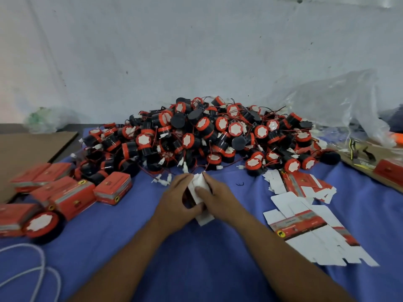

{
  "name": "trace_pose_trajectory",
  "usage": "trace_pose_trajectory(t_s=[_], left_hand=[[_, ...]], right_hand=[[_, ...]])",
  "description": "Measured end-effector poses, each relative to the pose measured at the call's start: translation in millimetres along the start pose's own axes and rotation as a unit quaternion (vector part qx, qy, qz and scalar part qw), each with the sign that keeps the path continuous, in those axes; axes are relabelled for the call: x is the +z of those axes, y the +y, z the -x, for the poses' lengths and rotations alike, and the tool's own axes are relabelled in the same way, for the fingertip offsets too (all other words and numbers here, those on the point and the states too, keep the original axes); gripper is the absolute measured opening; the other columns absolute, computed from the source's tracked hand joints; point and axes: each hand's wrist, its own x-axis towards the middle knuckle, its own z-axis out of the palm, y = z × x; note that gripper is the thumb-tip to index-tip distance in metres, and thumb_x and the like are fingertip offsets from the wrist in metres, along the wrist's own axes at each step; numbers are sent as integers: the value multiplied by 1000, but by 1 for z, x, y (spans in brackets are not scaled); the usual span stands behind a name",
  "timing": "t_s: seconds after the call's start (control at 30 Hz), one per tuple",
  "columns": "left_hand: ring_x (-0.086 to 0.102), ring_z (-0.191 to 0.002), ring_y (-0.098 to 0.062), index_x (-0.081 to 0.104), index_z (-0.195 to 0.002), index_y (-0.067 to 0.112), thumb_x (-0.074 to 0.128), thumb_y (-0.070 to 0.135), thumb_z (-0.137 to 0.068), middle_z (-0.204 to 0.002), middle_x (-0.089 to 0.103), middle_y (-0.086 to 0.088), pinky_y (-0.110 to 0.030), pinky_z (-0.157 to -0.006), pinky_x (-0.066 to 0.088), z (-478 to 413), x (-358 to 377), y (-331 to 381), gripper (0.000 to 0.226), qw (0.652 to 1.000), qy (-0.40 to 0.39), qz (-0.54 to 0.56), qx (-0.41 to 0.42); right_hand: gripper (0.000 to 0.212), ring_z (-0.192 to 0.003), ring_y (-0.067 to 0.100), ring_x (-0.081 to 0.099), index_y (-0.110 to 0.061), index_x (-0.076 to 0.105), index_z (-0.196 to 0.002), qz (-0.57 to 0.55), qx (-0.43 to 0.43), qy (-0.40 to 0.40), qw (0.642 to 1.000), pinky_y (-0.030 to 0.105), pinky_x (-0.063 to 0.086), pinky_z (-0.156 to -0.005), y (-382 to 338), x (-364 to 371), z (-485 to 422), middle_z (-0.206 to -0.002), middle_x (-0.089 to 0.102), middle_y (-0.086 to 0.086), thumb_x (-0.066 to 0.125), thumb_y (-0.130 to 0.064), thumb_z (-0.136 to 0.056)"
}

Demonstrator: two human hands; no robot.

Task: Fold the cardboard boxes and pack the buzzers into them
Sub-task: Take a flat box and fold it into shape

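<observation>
left hand (174, 201): fingers gripping small white-and-red cardboard box (199, 184)
right hand (218, 199): fingers pinching same box
box: sitting at 6 o'clock of black-and-red round buzzer heap (213, 136)
flat cardboard blanks (309, 221): lying at 3 o'clock

The buzzer pile (218, 136) is black and red with white caps. Left of it sit red boxes (113, 188); right of it, white-and-red flat cartons (305, 225); beneath, blue cloth (196, 269).
</observation>
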Motion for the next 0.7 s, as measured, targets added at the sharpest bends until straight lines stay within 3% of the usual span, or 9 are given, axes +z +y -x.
trace_pose_trajectory(t_s=[0.1,0.2,0.27,0.33,0.43,0.6,0.7], left_hand=[[40,-134,-13,41,-146,13,72,39,-79,-148,41,2,-23,-109,35,8,-1,-5,78,1000,2,3,-13],[39,-134,-9,41,-146,14,68,43,-77,-150,40,2,-21,-108,36,12,1,-7,79,1000,16,5,-9],[38,-129,-1,43,-145,13,69,43,-76,-148,42,1,-14,-105,33,12,2,-9,79,1000,29,-2,-4],[36,-125,4,46,-142,10,70,42,-75,-146,45,-1,-6,-103,28,12,3,-9,78,999,32,-9,4],[34,-122,7,49,-139,5,73,38,-76,-142,48,-5,1,-101,25,13,3,-8,75,999,40,-12,20],[32,-120,10,48,-139,2,72,41,-78,-140,47,-4,3,-98,25,15,1,-7,76,998,48,-20,25],[36,-121,5,50,-136,1,73,44,-77,-138,47,-1,1,-100,25,13,1,-7,76,998,47,-25,31]], right_hand=[[54,-132,23,48,-14,29,-155,0,9,2,1000,30,42,-104,5,14,-1,-148,48,6,46,-28,-106],[53,-127,18,52,-19,29,-156,-25,3,24,999,18,44,-95,13,21,-1,-147,51,5,45,-28,-106],[54,-126,15,52,-23,27,-157,-49,12,16,999,19,45,-99,15,21,-2,-149,49,3,45,-29,-106],[54,-118,6,56,-30,27,-156,-94,21,9,995,22,50,-95,17,20,0,-144,52,-1,47,-29,-105],[53,-108,-6,56,-37,32,-154,-133,34,2,991,12,50,-82,15,18,1,-133,57,-11,50,-30,-104],[48,-120,7,57,-38,37,-151,-167,28,15,986,31,50,-101,14,22,1,-139,56,-8,49,-32,-104],[44,-110,0,61,-44,41,-147,-172,21,31,984,22,52,-90,16,24,1,-130,63,-13,46,-47,-103]])
